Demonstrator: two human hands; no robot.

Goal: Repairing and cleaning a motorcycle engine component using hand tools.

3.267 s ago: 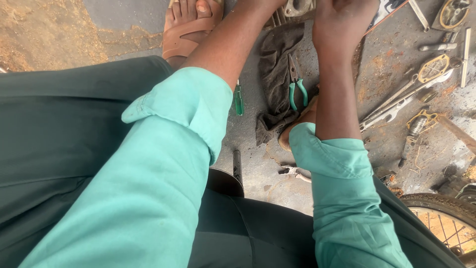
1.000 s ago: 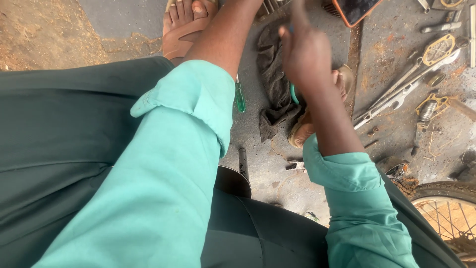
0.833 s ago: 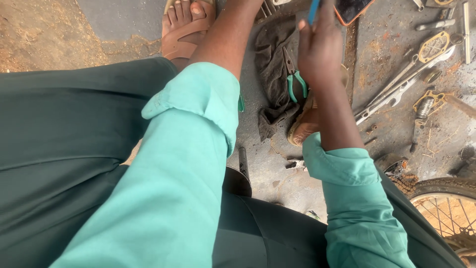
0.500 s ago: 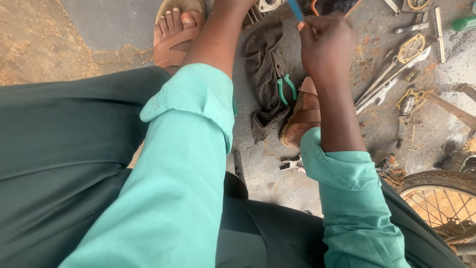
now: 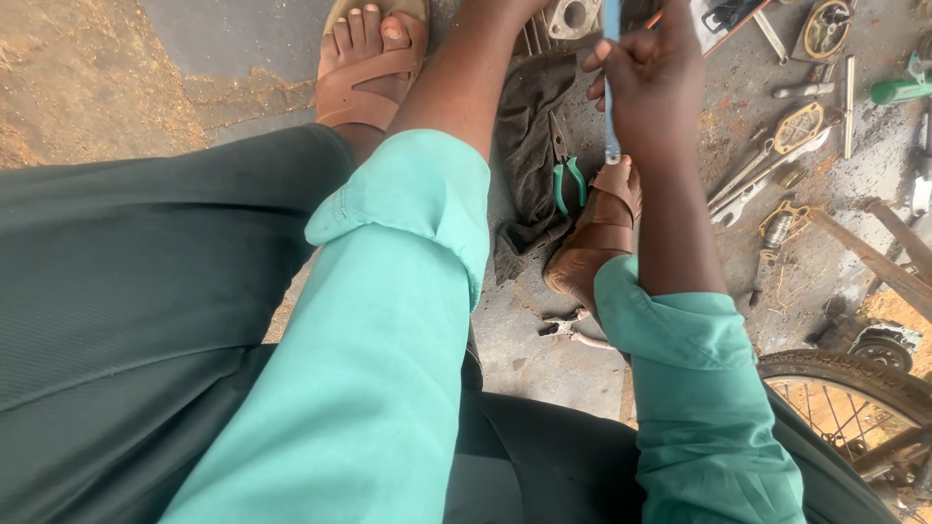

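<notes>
My right hand point(image 5: 652, 82) is closed around a thin blue-handled tool point(image 5: 612, 107), held upright above my right sandalled foot point(image 5: 594, 238). My left forearm point(image 5: 456, 82) reaches up past the top edge, so the left hand itself is out of view. Both arms wear turquoise sleeves. Between the arms a dark rag point(image 5: 529, 126) lies on the ground. Green-handled pliers point(image 5: 566, 180) rest on the rag, just left of the blue tool. A grey metal part point(image 5: 573, 17) sits at the top edge, near where the left arm ends.
My left sandalled foot point(image 5: 374, 58) is at the top. Wrenches point(image 5: 748, 180) and small metal parts are scattered on the dirty concrete to the right, with a green-handled tool point(image 5: 901, 90) beyond them. A bicycle wheel point(image 5: 854, 388) is at the lower right. Small pliers point(image 5: 573, 328) lie near my knee.
My right hand rose from the rag by the green pliers and now holds a blue-handled tool upright. The left arm stays stretched forward. The view shifted slightly.
</notes>
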